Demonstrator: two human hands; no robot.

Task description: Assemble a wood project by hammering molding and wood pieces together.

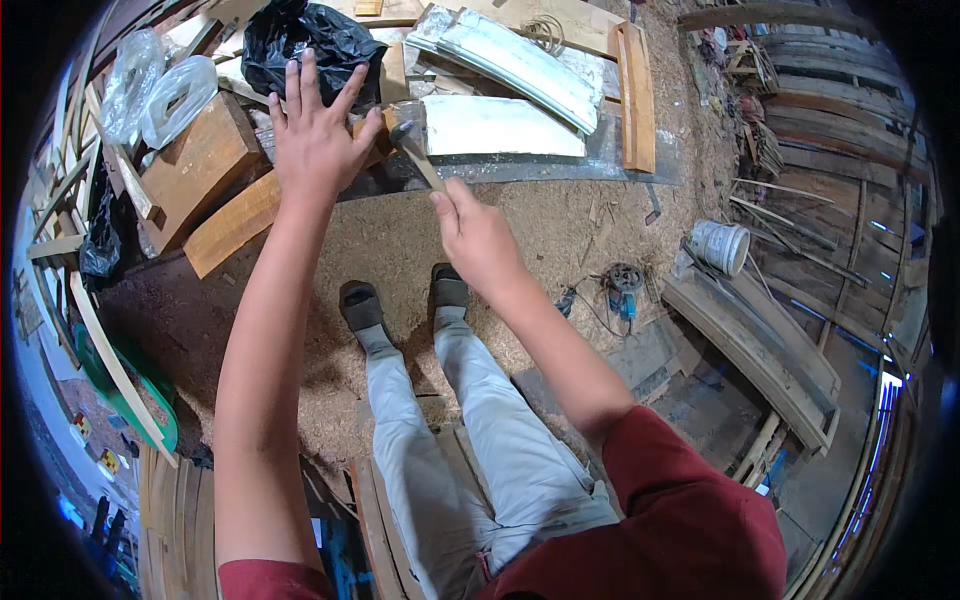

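Observation:
My left hand (315, 145) reaches to the far side with its fingers spread flat, holding nothing. Its fingertips overlap the near edge of a crumpled black plastic bag (300, 35); whether they touch it I cannot tell. In my closed right hand (475, 238) is the wooden handle of a hammer (425, 167). The hammer's metal head points away from me, beside an orange-brown wooden board (235, 225) that passes under my left wrist. Just right of the hammer head lies a white-painted board (500, 127).
A thick brown wooden block (200, 165) and clear plastic bags (165, 95) lie at the left. Farther right are a narrow wooden piece (637, 95), a corded power tool (624, 285), a white bucket (718, 246) and a wooden frame (745, 345). Sawdust covers the floor (400, 235).

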